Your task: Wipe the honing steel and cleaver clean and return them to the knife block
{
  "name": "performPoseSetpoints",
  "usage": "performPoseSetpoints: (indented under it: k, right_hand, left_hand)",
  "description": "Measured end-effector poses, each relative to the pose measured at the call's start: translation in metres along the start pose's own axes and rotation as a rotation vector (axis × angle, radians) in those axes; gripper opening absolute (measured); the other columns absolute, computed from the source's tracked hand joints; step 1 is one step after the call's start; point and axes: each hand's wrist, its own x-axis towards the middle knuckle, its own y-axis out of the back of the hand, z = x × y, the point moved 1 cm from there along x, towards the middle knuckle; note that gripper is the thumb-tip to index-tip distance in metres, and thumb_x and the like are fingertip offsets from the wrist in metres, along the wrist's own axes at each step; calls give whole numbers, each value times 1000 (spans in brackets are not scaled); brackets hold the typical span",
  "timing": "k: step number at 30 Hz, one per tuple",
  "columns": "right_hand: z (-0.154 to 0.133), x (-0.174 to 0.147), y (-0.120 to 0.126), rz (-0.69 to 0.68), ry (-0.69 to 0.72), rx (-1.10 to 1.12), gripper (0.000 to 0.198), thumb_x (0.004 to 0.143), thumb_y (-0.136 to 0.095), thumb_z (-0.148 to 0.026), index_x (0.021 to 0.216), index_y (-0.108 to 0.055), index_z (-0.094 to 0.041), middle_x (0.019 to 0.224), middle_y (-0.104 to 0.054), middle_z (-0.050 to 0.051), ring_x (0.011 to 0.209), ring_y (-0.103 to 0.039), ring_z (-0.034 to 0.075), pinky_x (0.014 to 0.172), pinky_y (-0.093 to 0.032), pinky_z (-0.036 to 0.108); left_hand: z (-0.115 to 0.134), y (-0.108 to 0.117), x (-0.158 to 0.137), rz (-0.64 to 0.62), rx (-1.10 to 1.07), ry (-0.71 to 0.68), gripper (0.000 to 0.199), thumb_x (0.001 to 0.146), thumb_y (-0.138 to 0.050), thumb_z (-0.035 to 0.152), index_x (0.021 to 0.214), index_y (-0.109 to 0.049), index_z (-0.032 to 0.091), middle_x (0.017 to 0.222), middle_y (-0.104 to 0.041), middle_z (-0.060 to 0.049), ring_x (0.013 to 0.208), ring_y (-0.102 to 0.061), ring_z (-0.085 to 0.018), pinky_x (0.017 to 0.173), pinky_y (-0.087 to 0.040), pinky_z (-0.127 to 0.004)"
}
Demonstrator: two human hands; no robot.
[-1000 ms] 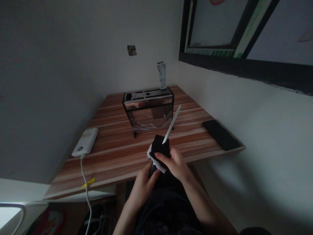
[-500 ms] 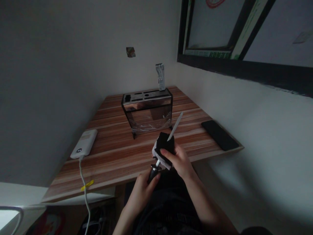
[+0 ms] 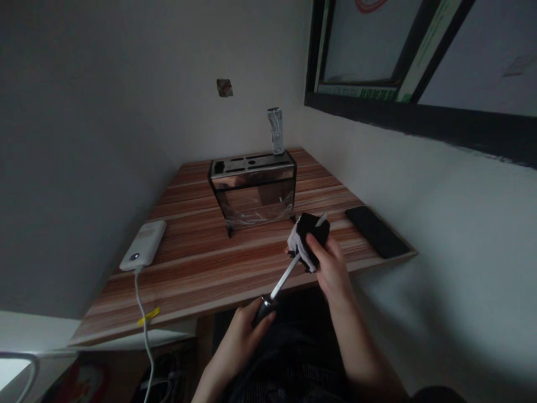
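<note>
My left hand (image 3: 243, 331) is wrapped round the black handle of a honing steel (image 3: 285, 277), whose thin pale rod slants up and to the right. A black and white cloth (image 3: 306, 238) is folded round the rod near its far end, with my right hand (image 3: 333, 270) closed on it. Just a short tip of the rod sticks out beyond the cloth. Past my hands, a knife block (image 3: 257, 204) with a slotted top and see-through front stands on the wood-grain table (image 3: 188, 268). Some fingers of my right hand are hidden behind the cloth.
At the table's left lies a white power bank (image 3: 145, 243) with a cable (image 3: 142, 313) hanging over the front edge, by a yellow tape strip (image 3: 149, 316). A black phone (image 3: 377, 231) lies near the right edge. Behind the block rises a grey strip-like object (image 3: 276, 131).
My right hand has slid the cloth along the rod, up and right, away from the handle. More rod now shows between handle and cloth. My left hand has barely moved.
</note>
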Motion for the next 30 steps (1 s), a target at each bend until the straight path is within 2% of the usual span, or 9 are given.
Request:
performPoseSetpoints:
  k: [5,10,20,30]
  right_hand:
    - [-10,4,7,86,42,60,25,72,-72,-42,77,-66,-18,65,-68,2,54,-65,19,56,-57,34]
    - [-10,5,14,141,39,92,24,73,-70,-41,80,-67,-18,67,-69,2,61,-68,21,60,-58,35]
    - [-9,5,8,196,14,161,26,70,-71,-42,79,-66,-18,64,-70,1,61,-69,21,58,-59,36]
    - [-12,2,0,154,-13,148,28,67,-75,-42,81,-68,-18,72,-73,2,61,-70,20,65,-60,36]
  left_hand:
    - [-1,1,-5,-37,-9,5,31,90,-47,40,89,-60,12,78,-60,-1,74,-49,-15,66,-36,-21]
    - [-6,2,-10,-66,-4,26,33,90,-46,42,85,-59,12,76,-58,-1,71,-47,-14,64,-36,-21]
    - [-7,0,-10,-74,-11,47,35,89,-47,43,89,-62,11,78,-60,-2,73,-50,-15,65,-37,-21]
    - [-11,-5,-11,-27,-3,85,36,88,-48,45,91,-63,13,81,-63,-3,77,-53,-17,69,-39,-23]
